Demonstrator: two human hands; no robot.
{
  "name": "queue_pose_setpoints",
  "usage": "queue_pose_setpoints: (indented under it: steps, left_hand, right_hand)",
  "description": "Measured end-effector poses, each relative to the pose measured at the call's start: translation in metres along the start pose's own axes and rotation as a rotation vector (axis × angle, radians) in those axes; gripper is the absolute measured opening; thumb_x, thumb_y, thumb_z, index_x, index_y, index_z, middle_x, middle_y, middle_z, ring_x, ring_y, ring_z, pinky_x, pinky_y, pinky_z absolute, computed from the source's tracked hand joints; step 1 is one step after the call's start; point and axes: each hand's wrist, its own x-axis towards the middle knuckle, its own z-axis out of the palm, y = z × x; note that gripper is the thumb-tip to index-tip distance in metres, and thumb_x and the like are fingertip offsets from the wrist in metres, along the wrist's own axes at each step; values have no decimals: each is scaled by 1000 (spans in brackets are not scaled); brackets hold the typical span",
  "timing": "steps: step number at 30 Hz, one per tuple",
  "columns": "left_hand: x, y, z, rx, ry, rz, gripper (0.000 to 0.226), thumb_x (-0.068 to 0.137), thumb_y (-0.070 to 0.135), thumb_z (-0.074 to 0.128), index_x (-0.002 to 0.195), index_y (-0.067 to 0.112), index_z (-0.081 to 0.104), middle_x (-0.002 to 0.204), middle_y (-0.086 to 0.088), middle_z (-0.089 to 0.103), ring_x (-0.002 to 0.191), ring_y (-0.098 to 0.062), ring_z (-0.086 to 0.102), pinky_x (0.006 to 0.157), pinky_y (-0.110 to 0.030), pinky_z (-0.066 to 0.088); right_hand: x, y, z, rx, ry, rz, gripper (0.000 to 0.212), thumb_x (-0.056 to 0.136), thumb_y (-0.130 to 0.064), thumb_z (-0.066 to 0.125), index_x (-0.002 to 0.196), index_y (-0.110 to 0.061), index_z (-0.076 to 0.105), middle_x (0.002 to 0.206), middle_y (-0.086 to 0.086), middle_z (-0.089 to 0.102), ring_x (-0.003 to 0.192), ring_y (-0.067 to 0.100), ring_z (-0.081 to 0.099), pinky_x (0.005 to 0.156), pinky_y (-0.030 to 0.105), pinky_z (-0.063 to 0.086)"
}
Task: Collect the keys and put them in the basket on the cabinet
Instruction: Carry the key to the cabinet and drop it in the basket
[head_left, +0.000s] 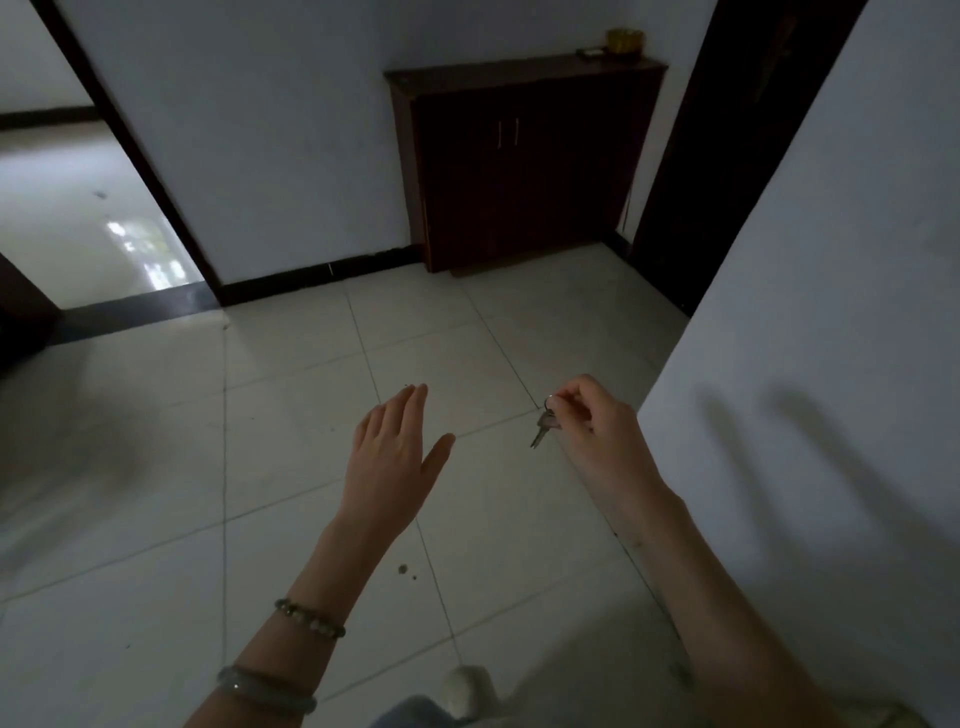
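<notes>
Your right hand (587, 415) pinches the keys (544, 426) by the ring. Your left hand (395, 452) is spread flat. The yellow basket (625, 40) sits on the cabinet (524, 156) at 12 o'clock.

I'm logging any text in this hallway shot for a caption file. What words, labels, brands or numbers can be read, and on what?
None can be read.
Keys in the right hand: any stamping too small.
Small flat item on the cabinet, beside the basket: too blurred.

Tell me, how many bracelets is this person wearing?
2, both on the left arm: a beaded bracelet nearer the left hand, and a smooth pale bangle further up the forearm. The right wrist shows none.
</notes>
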Motion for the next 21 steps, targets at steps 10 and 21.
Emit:
queue_pose_setpoints:
  steps: [10, 21]
  left_hand:
    - [128, -39, 30, -46, -9, 43, 60, 92, 41, 45, 138, 5, 31, 141, -16, 42, 129, -30, 37, 108, -43, 28]
    - [336, -53, 75, -31, -14, 113, 60, 92, 42, 44, 137, 4, 33, 139, -16, 44, 128, -30, 39, 107, -42, 30]
  right_hand:
    - [128, 19, 30, 6, -1, 24, 9, 90, -16, 54, 85, -9, 56, 82, 3, 68, 80, 7, 67, 73, 28, 54]
    - [332, 61, 25, -30, 17, 15, 10, 89, -19, 55, 89, -9, 57, 83, 2, 68, 77, 5, 65, 74, 30, 56]
